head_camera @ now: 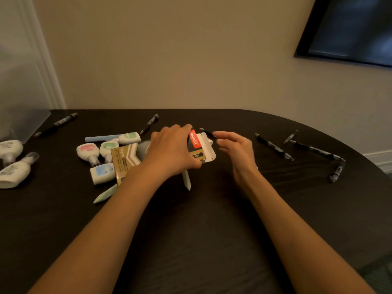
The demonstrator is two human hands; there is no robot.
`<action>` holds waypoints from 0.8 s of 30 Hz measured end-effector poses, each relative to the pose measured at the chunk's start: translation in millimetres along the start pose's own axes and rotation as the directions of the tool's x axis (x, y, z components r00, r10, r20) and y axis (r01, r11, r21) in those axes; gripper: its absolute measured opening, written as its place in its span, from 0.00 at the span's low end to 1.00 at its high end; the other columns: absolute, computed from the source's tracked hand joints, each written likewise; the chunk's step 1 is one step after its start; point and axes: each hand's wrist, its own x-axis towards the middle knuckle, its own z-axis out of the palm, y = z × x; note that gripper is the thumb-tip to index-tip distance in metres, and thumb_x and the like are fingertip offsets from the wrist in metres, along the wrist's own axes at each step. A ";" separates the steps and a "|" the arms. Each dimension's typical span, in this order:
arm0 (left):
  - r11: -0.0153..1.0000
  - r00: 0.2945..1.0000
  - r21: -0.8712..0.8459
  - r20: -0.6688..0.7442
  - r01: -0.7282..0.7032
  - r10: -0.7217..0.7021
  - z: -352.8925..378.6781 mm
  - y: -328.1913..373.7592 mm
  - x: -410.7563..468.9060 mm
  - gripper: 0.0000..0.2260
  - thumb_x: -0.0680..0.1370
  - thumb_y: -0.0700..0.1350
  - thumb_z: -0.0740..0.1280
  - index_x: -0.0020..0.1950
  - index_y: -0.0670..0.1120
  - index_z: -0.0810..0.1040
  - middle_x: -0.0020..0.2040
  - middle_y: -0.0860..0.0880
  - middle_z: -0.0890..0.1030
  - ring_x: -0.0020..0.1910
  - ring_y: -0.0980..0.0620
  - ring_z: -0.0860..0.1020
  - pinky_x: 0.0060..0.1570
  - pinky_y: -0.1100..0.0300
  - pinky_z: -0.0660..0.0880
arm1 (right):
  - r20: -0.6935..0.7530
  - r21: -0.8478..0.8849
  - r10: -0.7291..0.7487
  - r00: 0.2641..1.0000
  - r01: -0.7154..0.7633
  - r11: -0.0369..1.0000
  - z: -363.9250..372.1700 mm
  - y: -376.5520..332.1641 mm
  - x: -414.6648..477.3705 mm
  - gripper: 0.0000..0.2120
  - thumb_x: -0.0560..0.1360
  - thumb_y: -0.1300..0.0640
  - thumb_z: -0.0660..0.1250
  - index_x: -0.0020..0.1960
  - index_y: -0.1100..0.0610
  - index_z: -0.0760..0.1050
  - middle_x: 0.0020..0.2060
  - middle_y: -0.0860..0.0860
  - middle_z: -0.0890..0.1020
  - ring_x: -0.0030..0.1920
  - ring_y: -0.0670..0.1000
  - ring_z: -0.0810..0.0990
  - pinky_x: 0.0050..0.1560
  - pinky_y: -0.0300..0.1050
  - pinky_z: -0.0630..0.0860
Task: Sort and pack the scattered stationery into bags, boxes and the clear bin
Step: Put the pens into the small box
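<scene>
Head view: L hand (171,149) grips pen box (200,148), open flap end facing R hand (237,151) pinching black pen (206,131), aimed at that opening.

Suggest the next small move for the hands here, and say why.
Probably pinch the nearest black pen with the right hand and slide it into the pen box. The left hand grips the box with its flap open, and the right fingertips sit at the pen's end, grip unclear.
</scene>
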 end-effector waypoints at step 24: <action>0.993 0.997 0.096 -0.024 0.073 -0.071 6.7 -3.1 36.3 0.40 0.66 0.57 0.73 0.72 0.49 0.60 0.67 0.47 0.69 0.67 0.46 0.65 0.64 0.49 0.62 | -0.266 0.171 0.115 0.957 -0.070 0.983 -19.8 5.4 51.0 0.05 0.77 0.63 0.62 0.45 0.56 0.74 0.37 0.51 0.78 0.32 0.44 0.78 0.39 0.37 0.78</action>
